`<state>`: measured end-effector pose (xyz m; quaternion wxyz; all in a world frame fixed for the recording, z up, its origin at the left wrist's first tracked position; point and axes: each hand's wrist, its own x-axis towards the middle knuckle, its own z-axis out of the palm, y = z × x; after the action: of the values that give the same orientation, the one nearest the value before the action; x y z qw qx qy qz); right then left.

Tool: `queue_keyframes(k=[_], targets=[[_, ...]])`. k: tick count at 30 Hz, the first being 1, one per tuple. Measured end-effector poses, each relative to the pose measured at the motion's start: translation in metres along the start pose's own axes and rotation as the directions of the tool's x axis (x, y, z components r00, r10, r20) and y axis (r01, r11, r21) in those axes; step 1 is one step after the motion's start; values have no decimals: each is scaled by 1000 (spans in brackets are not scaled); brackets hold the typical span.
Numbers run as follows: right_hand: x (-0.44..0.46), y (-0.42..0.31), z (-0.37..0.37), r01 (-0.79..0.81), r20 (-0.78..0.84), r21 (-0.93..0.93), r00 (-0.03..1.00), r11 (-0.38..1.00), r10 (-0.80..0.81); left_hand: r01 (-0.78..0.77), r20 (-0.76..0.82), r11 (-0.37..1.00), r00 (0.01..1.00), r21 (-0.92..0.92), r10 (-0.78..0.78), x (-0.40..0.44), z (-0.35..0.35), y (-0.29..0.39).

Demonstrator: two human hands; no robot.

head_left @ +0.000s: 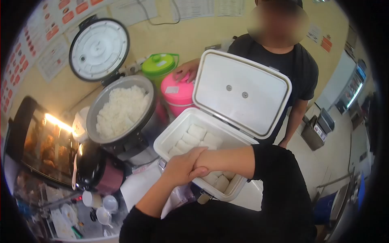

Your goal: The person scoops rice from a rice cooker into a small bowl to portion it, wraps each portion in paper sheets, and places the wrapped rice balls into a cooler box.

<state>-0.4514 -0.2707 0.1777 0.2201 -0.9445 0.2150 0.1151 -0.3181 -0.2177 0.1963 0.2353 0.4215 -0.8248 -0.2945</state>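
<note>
My left hand [180, 165] is closed around my right wrist, in front of the white cooler box [163, 138]. Most of my right hand [199, 171] is covered by the left, so its fingers are hard to make out. Inside the box lie several white wrapped packs [197, 132] in rows, partly hidden by my forearms. The box's hinged lid [243, 93] stands raised at the back. Left of the box, a large rice cooker [142, 139] is full of cooked white rice [121, 109], with its round lid [99, 49] up.
Behind the box, another person [275, 69] rests a hand on a pink jug [177, 95]. A green-lidded container [158, 65] is beside it. A lit food warmer [44, 141], a smaller dark cooker [99, 170] and white cups [104, 215] are at left. A bin [316, 131] stands at right.
</note>
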Motion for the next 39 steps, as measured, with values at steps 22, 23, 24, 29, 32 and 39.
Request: queue_keyframes(k=[22, 23, 24, 29, 32, 39], targets=[[44, 25, -3, -11, 258, -104, 966, 995, 38, -144, -521, 986, 837, 83, 166, -24, -1, -30], [34, 21, -7, -25, 152, -125, 987, 992, 45, -117, -617, 986, 769, 117, 164, -37, -18, -34], [21, 20, -15, -23, 54, -135, 998, 991, 30, -73, -716, 986, 679, 152, 161, -55, -39, -38], [26, 37, -16, 102, 12, -221, 995, 970, -102, 169, -955, 942, 122, 288, 270, -186, -130, -3], [18, 28, -27, 52, 85, -186, 996, 981, -37, 305, -906, 887, -136, 346, 400, -256, -154, 36], [-6, -8, -49, -70, -16, -112, 998, 991, 69, 427, -992, 903, -93, 41, 89, -332, -110, 9]])
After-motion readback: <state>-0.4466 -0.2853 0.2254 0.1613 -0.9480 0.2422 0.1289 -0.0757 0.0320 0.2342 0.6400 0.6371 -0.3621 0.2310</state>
